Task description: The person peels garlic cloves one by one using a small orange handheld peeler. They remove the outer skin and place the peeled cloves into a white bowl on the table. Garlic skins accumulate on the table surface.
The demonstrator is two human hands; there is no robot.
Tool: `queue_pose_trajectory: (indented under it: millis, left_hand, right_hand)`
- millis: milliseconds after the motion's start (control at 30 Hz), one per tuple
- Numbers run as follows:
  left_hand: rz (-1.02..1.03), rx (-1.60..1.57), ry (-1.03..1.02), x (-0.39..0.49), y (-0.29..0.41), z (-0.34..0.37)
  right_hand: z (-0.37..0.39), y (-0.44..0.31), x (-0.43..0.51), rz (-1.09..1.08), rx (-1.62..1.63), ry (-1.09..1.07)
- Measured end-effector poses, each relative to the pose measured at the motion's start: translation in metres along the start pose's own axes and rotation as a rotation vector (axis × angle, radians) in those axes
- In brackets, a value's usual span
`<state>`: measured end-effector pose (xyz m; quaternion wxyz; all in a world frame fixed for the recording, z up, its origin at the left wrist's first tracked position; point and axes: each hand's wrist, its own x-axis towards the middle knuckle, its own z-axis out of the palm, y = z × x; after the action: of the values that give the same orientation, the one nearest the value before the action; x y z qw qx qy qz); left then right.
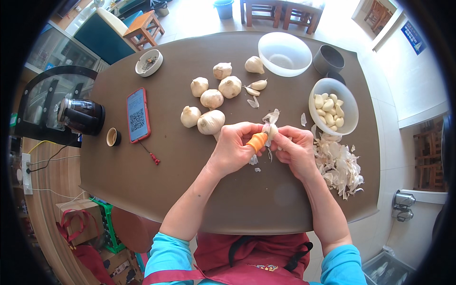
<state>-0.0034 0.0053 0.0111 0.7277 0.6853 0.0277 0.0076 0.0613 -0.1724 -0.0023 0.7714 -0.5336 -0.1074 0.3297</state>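
Note:
My left hand [233, 144] grips a small knife with a ribbed orange handle [257, 142]. Its short blade is mostly hidden against a garlic clove [272, 131] with loose papery skin. That clove is pinched in my right hand [295, 148], and another pale bit shows between the right fingers. Several whole garlic bulbs [211, 122] lie beyond my left hand. Two unpeeled cloves [258, 84] rest near them. On the right, a translucent bowl [352, 117] contains peeled cloves [329, 107]. A heap of garlic skins [338, 164] lies beside my right forearm.
A second translucent bowl [285, 58] and a grey cup [328, 60] stand at the table's far side. Leftward are an ashtray [149, 63], a phone [138, 114] in a red case, a small cup [113, 137] and a dark-filled glass pot [82, 115]. The brown tabletop [171, 171] has rounded-looking edges.

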Motion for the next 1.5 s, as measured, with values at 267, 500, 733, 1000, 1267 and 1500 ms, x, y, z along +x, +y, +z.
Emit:
queue_pose_trajectory:
  millis: [267,500,733,1000,1267,1500]
  left_hand:
    - [-0.039,-0.053,-0.012,-0.001,0.001,-0.001]
    - [-0.038,-0.171,-0.065,0.003,-0.004,-0.006]
    - [-0.087,-0.168,-0.061,0.004,-0.009,-0.006]
    - [-0.052,-0.17,-0.117,0.003,-0.006,-0.007]
    - [-0.096,-0.182,-0.154,0.003,-0.007,-0.009]
    - [-0.065,-0.435,-0.204,0.006,-0.015,-0.012]
  right_hand:
    - [0.006,0.001,0.0,0.043,0.036,0.015]
    - [0.005,-0.005,0.001,0.043,0.139,0.056]
    - [0.008,-0.001,0.0,0.004,-0.091,0.067]
    - [0.006,0.0,-0.001,0.048,0.069,0.035]
    - [0.01,-0.001,-0.002,0.008,-0.057,0.01]
    - [0.004,-0.004,-0.002,-0.013,0.153,-0.077]
